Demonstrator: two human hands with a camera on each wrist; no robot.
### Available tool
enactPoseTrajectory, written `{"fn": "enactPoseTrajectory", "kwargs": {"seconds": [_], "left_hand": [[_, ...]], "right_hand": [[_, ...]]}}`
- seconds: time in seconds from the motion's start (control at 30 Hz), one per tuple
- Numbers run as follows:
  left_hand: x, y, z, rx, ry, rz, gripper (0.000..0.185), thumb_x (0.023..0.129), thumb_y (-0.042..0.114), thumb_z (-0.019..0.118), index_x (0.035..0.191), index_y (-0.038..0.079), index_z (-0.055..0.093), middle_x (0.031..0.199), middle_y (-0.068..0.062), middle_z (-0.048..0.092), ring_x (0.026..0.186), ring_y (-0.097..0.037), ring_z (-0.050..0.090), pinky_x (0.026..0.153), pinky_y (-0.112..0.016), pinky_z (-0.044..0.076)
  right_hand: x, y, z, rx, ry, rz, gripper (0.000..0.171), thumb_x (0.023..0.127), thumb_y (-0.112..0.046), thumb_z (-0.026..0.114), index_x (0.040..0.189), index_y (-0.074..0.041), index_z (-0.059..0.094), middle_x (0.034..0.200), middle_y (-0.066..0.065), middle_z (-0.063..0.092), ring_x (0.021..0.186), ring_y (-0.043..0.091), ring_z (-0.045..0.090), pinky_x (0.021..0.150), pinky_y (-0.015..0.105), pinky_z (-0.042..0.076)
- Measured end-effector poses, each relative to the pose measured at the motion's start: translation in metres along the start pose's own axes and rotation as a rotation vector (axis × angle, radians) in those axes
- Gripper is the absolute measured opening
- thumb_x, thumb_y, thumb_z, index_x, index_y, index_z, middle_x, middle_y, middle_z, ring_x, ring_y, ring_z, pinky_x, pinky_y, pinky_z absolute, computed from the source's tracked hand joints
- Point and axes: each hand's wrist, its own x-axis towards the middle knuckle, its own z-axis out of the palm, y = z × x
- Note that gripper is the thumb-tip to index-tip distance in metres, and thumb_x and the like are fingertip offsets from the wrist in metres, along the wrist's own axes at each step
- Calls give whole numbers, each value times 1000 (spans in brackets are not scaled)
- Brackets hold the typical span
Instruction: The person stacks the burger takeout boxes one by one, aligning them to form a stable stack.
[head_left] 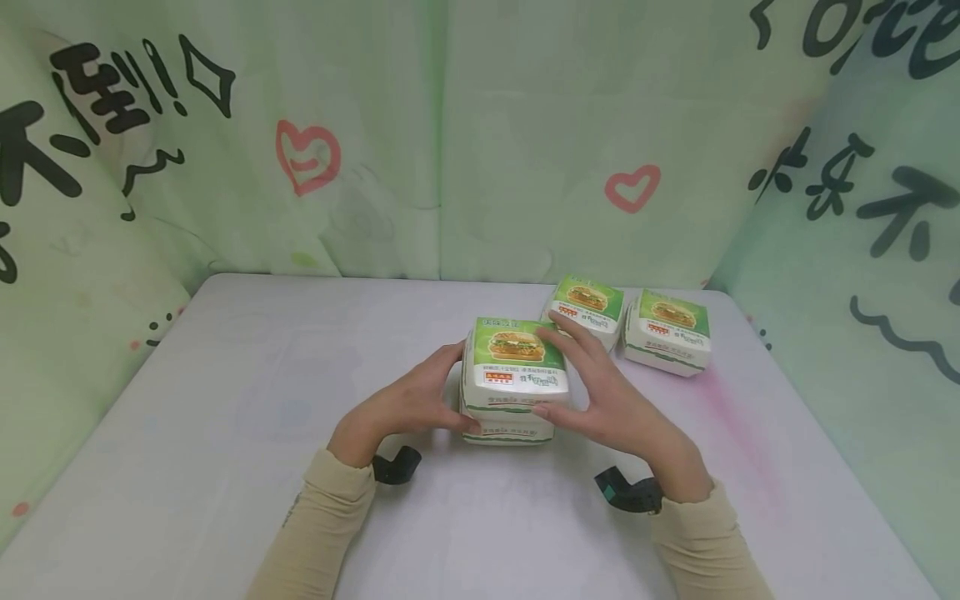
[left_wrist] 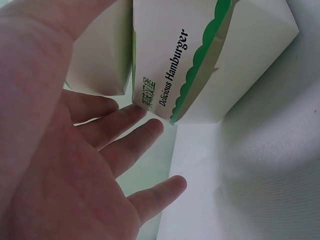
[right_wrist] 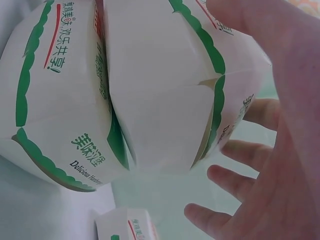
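Note:
Two hamburger boxes stand stacked in front of me, white with green lids and a burger picture. My left hand [head_left: 412,398] is at the left side of the lower box [head_left: 512,432], its thumb at the front corner. In the left wrist view, fingertips meet the far edge of that box, lettered "Delicious Hamburger", while the other fingers spread free. My right hand [head_left: 611,400] holds the upper box [head_left: 517,367] from the right, thumb at its front and fingers at its far right corner. In the right wrist view, the upper box's white side [right_wrist: 160,100] faces the palm.
Two more hamburger boxes, one [head_left: 588,304] behind the stack and another [head_left: 667,333] to its right, stand side by side at the back right of the white table [head_left: 225,417]. Green printed curtains [head_left: 510,125] enclose the table's back and sides. Each wrist wears a black camera.

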Motion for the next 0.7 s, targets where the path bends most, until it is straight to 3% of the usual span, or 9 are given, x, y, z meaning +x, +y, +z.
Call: {"fn": "enactPoseTrajectory", "kwargs": {"seconds": [0.3, 0.5, 0.7], "left_hand": [[-2, 3, -2, 28, -1, -36, 118, 65, 33, 93, 158, 21, 22, 158, 0, 33, 148, -20, 28, 121, -46, 27], [-10, 5, -10, 29, 9, -79, 126, 64, 43, 92, 159, 14, 16, 163, -3, 25, 150, -23, 25, 121, -48, 27], [-17, 8, -18, 4, 41, -75, 128, 64, 48, 91, 160, 21, 11, 164, 7, 20, 151, -20, 23, 121, -51, 26]], "right_hand": [[-1, 1, -2, -5, 9, 8, 86, 84, -38, 78, 154, -27, 30, 167, 0, 13, 152, 29, 17, 114, 63, 30], [-1, 1, -3, -4, 17, 3, 85, 83, -36, 79, 154, -26, 32, 166, 2, 14, 152, 29, 18, 114, 63, 30], [-1, -1, -2, -3, 0, 5, 79, 86, -37, 76, 152, -26, 35, 165, 2, 18, 150, 29, 21, 114, 62, 31]]}}
